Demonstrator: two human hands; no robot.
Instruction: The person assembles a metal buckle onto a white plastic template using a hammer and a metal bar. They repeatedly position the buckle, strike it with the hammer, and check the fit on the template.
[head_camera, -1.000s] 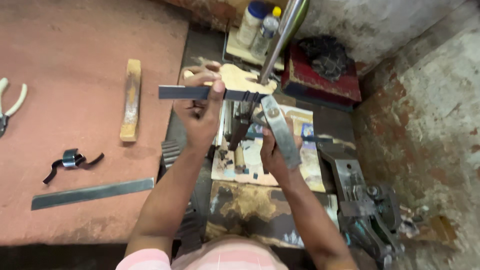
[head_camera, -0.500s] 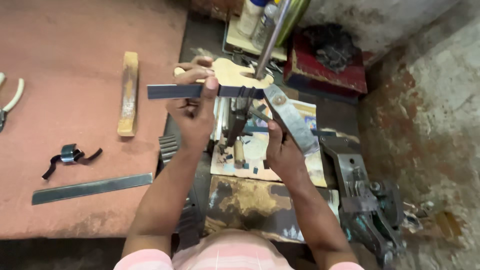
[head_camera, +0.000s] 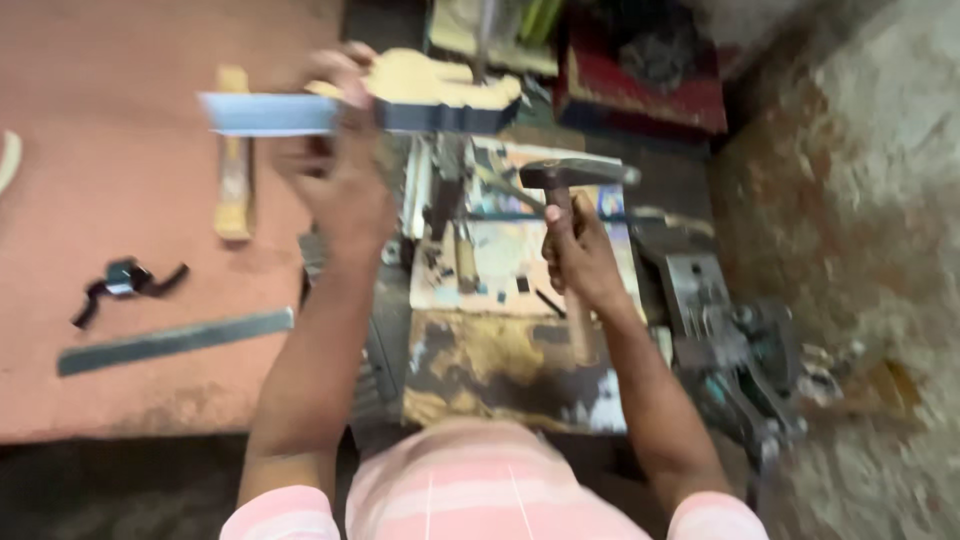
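Head view, blurred. Left hand (head_camera: 335, 175) grips a flat grey metal strip (head_camera: 270, 113), held level against a tan wooden block (head_camera: 440, 80) at the bench's far edge. Right hand (head_camera: 580, 250) is closed round a hammer (head_camera: 575, 180), head raised. Strip's right end is hidden behind the fingers. Metal ruler (head_camera: 175, 340) and black clip (head_camera: 125, 282) lie left on the reddish tabletop (head_camera: 100, 200).

My bench (head_camera: 120, 180) has a reddish top; on it lie a flat metal strip (head_camera: 175, 341), a small dark clamp (head_camera: 125, 283) above it, and a wooden stick (head_camera: 233, 160) further back, all well apart, with a pale handle (head_camera: 8, 158) at the left edge
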